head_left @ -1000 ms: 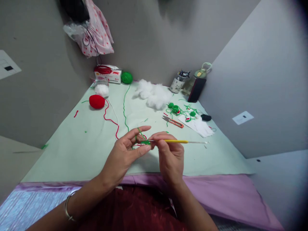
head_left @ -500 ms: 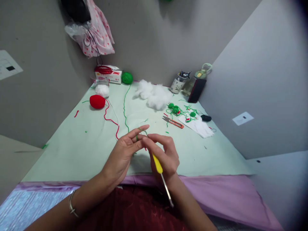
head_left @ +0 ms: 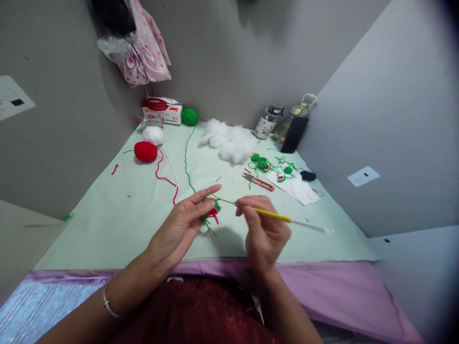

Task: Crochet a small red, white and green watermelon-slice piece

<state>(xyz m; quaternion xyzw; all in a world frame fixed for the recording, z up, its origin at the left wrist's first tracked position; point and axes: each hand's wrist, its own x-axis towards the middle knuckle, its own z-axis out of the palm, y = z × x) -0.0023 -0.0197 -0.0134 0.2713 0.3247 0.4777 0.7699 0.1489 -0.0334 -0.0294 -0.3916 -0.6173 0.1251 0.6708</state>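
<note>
My left hand (head_left: 181, 224) pinches a small green and red crochet piece (head_left: 213, 210) above the pale green table (head_left: 107, 215), with green yarn (head_left: 186, 157) running from it back to a green yarn ball (head_left: 190, 116). My right hand (head_left: 263, 229) grips a crochet hook with a yellow handle (head_left: 272, 215); its thin metal tip points left into the piece. The hook's tail end sticks out to the right. Both hands hover near the table's front edge.
A red yarn ball (head_left: 145, 151), a white ball (head_left: 153, 135), white stuffing (head_left: 229, 138), orange snips (head_left: 258, 181), several small green crochet pieces (head_left: 265, 164), white cloth (head_left: 299, 188), a jar (head_left: 266, 125), a bottle (head_left: 297, 114) and a box (head_left: 162, 112) lie about. Grey walls enclose the table.
My right hand swung the hook from pointing down toward my lap back to lying sideways, tip in the piece. The hand moved slightly right. The left hand stayed put.
</note>
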